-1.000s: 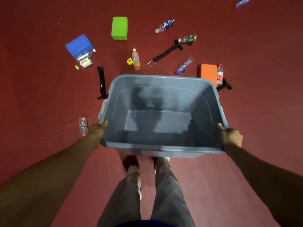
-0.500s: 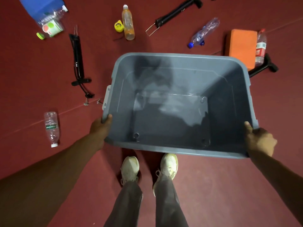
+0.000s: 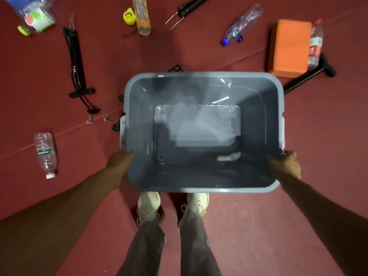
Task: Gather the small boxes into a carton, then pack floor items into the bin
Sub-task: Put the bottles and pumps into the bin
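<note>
Lowered nearer the floor [image 3: 258, 226], the grey bin [image 3: 199, 189] is gripped at its rim by left hand [image 3: 119, 162] and right hand [image 3: 284, 164]

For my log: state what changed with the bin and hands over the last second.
The grey bin was carried forward and apparently lowered; the orange block now shows beside its far right corner. The left hand and right hand still grip its sides; it stays empty.

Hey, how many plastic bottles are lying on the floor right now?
5: green-label bottle far left, orange-drink bottle top centre, crushed blue-cap bottle top right, red-label bottle against the orange block, and a blurred clear bottle at the top-left edge. More may lie out of frame.
</note>
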### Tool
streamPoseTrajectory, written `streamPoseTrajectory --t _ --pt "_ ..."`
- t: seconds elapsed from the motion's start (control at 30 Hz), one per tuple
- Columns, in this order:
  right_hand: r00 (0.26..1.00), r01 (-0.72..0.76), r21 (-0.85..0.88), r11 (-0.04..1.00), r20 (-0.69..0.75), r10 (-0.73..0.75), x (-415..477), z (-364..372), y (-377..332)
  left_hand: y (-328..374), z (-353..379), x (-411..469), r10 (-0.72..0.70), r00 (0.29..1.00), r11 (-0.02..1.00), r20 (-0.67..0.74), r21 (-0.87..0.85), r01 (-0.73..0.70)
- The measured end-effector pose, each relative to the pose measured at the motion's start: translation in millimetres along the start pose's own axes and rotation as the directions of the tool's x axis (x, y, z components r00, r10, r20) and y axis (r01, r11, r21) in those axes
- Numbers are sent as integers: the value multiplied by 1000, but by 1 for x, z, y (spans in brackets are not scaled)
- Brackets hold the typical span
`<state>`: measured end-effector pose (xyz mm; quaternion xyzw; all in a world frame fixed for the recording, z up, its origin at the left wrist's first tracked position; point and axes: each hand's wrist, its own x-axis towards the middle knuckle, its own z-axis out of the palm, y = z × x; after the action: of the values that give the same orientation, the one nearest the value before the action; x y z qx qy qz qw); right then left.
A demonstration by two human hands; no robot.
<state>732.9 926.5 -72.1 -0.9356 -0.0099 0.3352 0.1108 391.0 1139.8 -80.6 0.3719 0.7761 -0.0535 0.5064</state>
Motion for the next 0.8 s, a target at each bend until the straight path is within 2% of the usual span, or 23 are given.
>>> streamPoseTrajectory --t 0.17,0.27,0.37,0.43,0.53,0.63,0.7,0.8 --pt "984 166 -6 986 68 -166 -48 -21 -55 40 -25 -48 72 997 997 3 -29 -72" --pt "945 303 32 953 120 -304 -87 -22 -101 65 -52 -71 134 991 982 21 -135 -130" --pt "901 374 91 923 201 -385 -128 -7 -145 71 -90 -81 259 965 957 46 -146 -250" --pt "873 407 120 906 240 -424 -157 11 -168 67 -124 -82 291 955 942 52 -192 -277" --pt "851 392 181 902 300 -430 -207 48 -195 46 -182 -76 297 954 923 37 -268 -277" --pt "839 408 165 898 321 -440 -266 93 -215 0 -243 -64 310 948 924 69 -257 -283" --pt "842 396 161 904 329 -428 -307 124 -226 -35 -283 -52 283 954 932 97 -265 -249" --pt "866 352 182 918 308 -393 -363 172 -238 -76 -347 -32 224 974 923 45 -329 -197"
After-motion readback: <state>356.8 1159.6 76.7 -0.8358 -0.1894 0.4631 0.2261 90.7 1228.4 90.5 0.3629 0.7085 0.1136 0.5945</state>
